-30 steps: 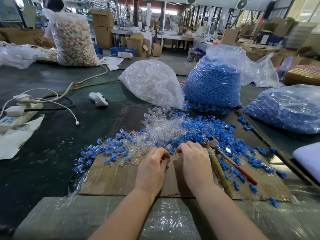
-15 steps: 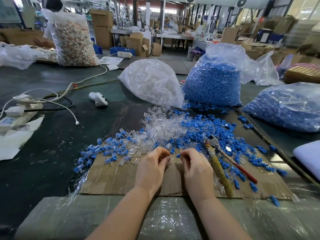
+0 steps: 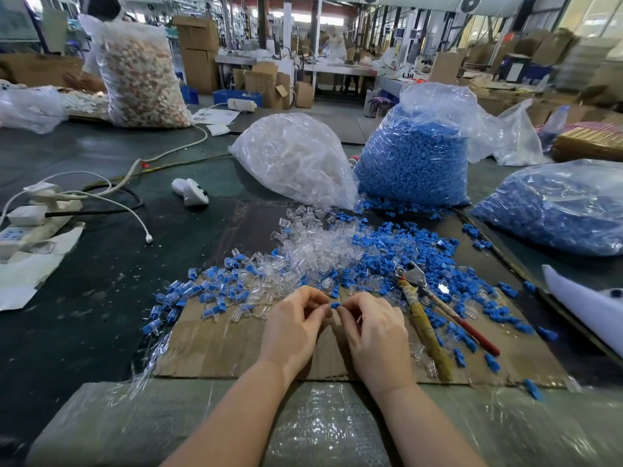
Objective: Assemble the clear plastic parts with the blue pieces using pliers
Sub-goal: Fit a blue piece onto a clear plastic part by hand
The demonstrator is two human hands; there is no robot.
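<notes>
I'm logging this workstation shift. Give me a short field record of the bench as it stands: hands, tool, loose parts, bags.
left hand: fingers curled at the blue piece; contents hidden
right hand: pinches a blue piece
pliers: lying on the cardboard sheet, right of the hands, unheld
loose parts: clear parts and blue ones mixed, beyond the hands
bags: clear-parts bag; blue-parts bag

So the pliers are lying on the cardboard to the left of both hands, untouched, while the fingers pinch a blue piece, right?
Not quite. The pliers lie on the cardboard to the right of both hands, not the left, as the head view shows. The rest holds: they are untouched, and the left hand and right hand pinch a blue piece.
</notes>
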